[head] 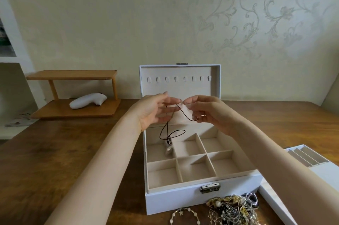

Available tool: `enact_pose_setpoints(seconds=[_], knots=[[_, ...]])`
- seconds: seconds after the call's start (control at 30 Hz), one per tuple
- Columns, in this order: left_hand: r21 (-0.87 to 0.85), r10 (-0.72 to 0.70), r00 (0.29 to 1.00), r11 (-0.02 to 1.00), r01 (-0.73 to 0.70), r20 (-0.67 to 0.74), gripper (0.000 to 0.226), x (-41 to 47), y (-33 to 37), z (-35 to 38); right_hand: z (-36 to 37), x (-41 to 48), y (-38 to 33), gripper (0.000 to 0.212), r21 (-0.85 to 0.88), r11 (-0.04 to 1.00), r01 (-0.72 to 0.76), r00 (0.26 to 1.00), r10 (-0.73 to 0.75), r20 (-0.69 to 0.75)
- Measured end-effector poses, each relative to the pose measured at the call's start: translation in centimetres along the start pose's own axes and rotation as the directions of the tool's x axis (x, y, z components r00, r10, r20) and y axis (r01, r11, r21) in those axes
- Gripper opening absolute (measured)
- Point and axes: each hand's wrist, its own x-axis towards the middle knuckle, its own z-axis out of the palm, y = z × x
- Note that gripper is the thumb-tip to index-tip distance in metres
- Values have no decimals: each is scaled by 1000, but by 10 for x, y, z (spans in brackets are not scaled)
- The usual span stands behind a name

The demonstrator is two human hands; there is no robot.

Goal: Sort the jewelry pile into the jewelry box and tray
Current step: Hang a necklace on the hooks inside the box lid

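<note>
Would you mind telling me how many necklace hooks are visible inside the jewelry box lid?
8 hooks, all in one level row across the upper lining of the open lid, spaced from its left side to its right; none looks hidden.

**Bare arms, one ring**

The left arm (102,160) and right arm (266,147) are bare from the frame edge, at 7 and 4 o'clock, to the wrists. The left hand (152,109) has longish nails (166,93). The right hand (207,109) wears a thin ring (204,113) — its detail is too small to tell.
</note>
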Motion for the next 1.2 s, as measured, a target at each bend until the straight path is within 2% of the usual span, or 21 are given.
enact_pose_setpoints(seconds=[0.1,0.17,0.23,0.33,0.4,0.47,0.53,0.63,0.7,0.8,0.93,0.97,1.07,1.2], knots=[[137,110,992,985,-101,-59,26,0,-1,-2,2,-3,0,12,-26,997,72,996,-70,57],[281,173,984,947,-152,-49,35,-2,0,-3,2,-3,1,17,-64,990,125,990,-121,71],[431,231,972,882,-189,-47,38,-4,1,-4,1,-2,1,18,-105,978,180,983,-176,51],[612,296,954,764,-203,-53,29,-3,-1,-6,-2,1,0,10,-200,940,276,961,-273,44],[769,362,930,611,-187,-61,23,0,-4,-6,-5,2,-2,8,-307,898,314,948,-314,53],[911,435,898,390,-132,-56,12,0,-5,-6,-10,5,-2,11,-397,858,327,942,-329,67],[982,486,874,176,-70,-25,1,-3,-6,-4,-18,8,2,16,-463,821,334,938,-339,76],[997,476,877,15,-71,55,8,-2,-8,-2,-26,8,5,22,-575,746,336,929,-363,72],[992,428,895,-66,-106,124,11,-2,-12,0,-28,4,6,17,-605,726,328,931,-356,77],[987,344,927,-107,-117,147,12,0,-22,8,-25,-1,10,10,-580,759,295,950,-298,92],[967,320,943,-256,-10,95,17,-2,-32,28,-26,1,20,13,-603,756,255,963,-253,91],[964,292,953,-267,6,75,18,-2,-35,31,-27,1,22,15,-606,756,247,965,-246,87],[982,254,967,-180,53,-6,20,-1,-46,37,-26,-1,25,14,-615,757,221,971,-227,70],[997,281,960,-66,37,-17,22,0,-51,37,-25,1,31,13,-639,745,191,977,-205,54]])
